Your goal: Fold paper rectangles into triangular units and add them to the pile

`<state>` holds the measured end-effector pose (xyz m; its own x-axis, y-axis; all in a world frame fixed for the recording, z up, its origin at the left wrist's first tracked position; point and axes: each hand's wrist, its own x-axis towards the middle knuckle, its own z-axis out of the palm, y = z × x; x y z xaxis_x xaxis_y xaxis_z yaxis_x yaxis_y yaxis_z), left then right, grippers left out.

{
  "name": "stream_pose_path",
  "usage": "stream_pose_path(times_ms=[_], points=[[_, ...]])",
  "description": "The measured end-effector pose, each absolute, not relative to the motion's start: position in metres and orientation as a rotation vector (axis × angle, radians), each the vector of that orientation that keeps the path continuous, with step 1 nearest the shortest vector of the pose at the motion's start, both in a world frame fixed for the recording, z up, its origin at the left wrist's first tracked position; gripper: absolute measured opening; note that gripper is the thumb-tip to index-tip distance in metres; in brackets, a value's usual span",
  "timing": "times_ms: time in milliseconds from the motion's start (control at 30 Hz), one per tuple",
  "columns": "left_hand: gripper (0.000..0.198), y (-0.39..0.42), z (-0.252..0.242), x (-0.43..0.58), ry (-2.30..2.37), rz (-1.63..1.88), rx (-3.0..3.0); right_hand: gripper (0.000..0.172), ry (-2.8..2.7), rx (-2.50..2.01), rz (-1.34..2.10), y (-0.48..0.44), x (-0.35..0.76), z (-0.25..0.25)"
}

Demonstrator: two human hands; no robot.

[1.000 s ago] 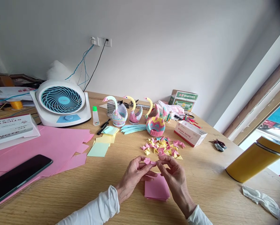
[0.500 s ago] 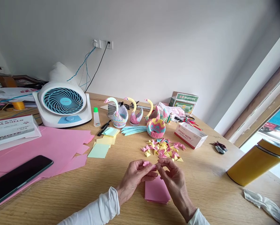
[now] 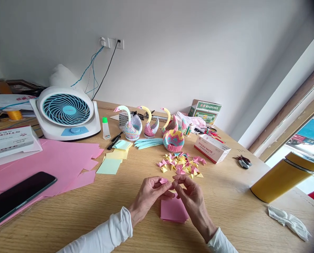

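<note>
My left hand (image 3: 149,193) and my right hand (image 3: 189,195) meet above the wooden desk (image 3: 233,211), fingers pinched together on a small folded pink paper piece (image 3: 164,181). A stack of pink square sheets (image 3: 172,211) lies right under them. Just beyond is a pile of several small folded pink and yellow paper triangles (image 3: 181,164). Three paper swans (image 3: 132,124) and a round woven paper bowl (image 3: 173,140) stand farther back.
A white and blue desk fan (image 3: 66,114), a glue bottle (image 3: 105,128), a sticky note box (image 3: 212,149) and yellow and green note sheets (image 3: 112,163) sit behind. Large pink sheets (image 3: 57,158) and a black phone (image 3: 17,196) lie left. A yellow flask (image 3: 284,177) lies right.
Both hands keep working the small pink piece with slight finger shifts. The view drifted a little; the things on the desk stayed put.
</note>
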<state>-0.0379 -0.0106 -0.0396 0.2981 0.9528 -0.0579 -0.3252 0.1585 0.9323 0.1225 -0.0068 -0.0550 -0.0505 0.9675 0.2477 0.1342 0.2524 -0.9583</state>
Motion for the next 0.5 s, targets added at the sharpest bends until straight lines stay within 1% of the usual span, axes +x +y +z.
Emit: stream_pose_path(times_ms=[267,500], points=[[0.036,-0.0100,-0.0396,-0.0377,0.754,1.060,0.884,0.032,-1.404,-1.095,0.949,-0.0065,0.1222,-0.0551],[0.035,-0.0095,-0.0395,-0.0380,0.750,1.057,0.922,0.029,-1.379,-1.070,0.997,-0.0071,0.1223,-0.0547]])
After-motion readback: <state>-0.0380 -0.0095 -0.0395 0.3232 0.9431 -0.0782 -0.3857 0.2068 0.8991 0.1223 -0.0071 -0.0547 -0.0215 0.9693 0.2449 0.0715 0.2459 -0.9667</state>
